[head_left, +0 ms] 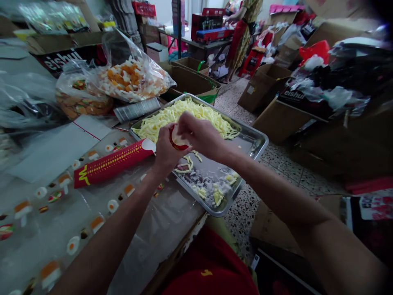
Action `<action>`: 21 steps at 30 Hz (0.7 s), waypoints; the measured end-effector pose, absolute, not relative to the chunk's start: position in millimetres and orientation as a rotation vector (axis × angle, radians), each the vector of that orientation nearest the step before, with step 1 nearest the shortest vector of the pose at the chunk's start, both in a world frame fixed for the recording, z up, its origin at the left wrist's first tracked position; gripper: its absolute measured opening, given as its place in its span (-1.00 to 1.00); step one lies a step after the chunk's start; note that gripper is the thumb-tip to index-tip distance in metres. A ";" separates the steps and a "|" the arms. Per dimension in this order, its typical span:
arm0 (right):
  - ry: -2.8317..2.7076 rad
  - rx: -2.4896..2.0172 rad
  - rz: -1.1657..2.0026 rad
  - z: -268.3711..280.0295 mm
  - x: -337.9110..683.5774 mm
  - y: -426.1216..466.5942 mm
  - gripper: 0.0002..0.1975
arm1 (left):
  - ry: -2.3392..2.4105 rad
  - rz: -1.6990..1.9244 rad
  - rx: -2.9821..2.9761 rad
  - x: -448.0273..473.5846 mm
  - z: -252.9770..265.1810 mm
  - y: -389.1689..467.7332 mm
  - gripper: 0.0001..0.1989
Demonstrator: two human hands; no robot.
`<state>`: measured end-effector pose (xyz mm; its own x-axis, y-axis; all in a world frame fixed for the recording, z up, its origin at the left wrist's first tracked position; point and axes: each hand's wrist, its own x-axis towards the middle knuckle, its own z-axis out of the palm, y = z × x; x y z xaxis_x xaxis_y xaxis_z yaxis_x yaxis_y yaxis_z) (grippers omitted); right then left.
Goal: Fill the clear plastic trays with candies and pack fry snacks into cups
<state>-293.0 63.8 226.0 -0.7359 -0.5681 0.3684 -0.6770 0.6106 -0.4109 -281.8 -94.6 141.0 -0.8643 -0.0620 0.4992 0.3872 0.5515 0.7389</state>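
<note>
My left hand (165,152) is wrapped round a small red fries carton (179,146) with a pale inside, its mouth tipped up toward me. Over that mouth, my right hand (201,133) has its fingers bent together; whatever they hold is hidden. Both hands are above a metal tray (225,213). A heap of pale yellow French fry-shaped sticks (202,110) fills the tray's far side, while loose sticks and white crumbs lie on its near part. Left of my left hand, a long nested stack of red fries cartons (113,164) with yellow markings lies on the table.
A printed plastic sheet covers the table (132,241). Clear bags of orange-and-white pieces (132,78) and round brown pieces (81,100) stand behind at left. An open cardboard box (190,80) is beyond the tray. More boxes (267,88) crowd the right. Another person (242,37) stands far back.
</note>
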 end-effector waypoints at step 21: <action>-3.004 0.829 0.405 146.1 -266.8 71.7 -0.52 | -2.483 -1.097 -0.154 -228.9 170.0 -165.0 -0.16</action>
<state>-266.8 71.7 146.1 -0.8606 -0.5047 0.0675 -0.5046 0.8275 -0.2463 -228.9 -165.0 170.0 -0.9058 -0.0670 0.4184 0.2642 0.6826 0.6814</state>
